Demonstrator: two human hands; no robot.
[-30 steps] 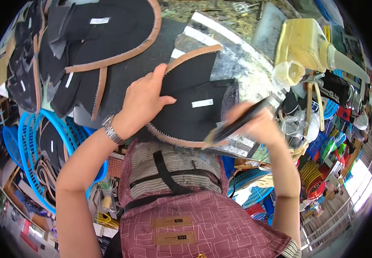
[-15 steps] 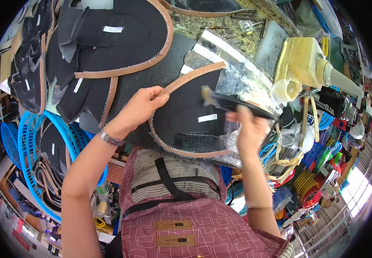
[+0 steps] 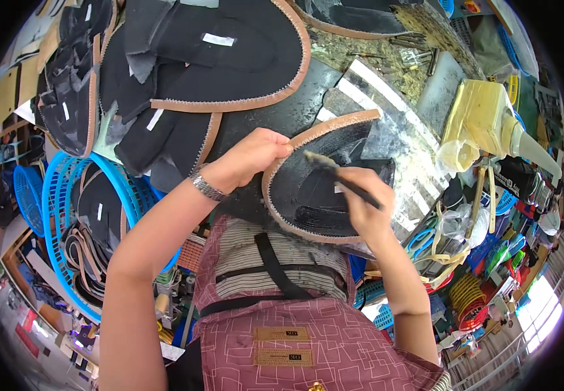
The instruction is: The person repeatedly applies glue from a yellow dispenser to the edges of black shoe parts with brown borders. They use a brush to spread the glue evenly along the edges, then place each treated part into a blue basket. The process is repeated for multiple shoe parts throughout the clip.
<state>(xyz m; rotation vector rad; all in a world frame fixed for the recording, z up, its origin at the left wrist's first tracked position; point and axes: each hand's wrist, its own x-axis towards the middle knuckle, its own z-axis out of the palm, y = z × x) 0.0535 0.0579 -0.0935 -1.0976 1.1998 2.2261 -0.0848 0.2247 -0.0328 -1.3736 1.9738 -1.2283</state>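
A black curved panel [image 3: 314,186] with a tan, zigzag-stitched border lies on the work surface in front of me. My left hand [image 3: 259,158] pinches the panel's tan border at its left side, thumb and fingers closed. My right hand [image 3: 370,203] grips a brush [image 3: 322,161] with a dark handle, and the bristles point left onto the upper part of the panel, near its border. Glossy wet-looking streaks cover much of the black face. A white label on it is mostly hidden behind my right hand.
More black panels with tan borders [image 3: 249,72] are piled at the far left. Below them stands a blue plastic basket [image 3: 50,215] holding similar pieces. At right is a yellowish translucent container [image 3: 481,111]. Small metal tools [image 3: 415,55] lie at the back, beside a white-striped sheet [image 3: 386,124].
My right hand has swept the brush from the panel's middle toward its upper left. Shiny streaks now spread across the black face, and the label has become mostly hidden. The left hand keeps its pinch.
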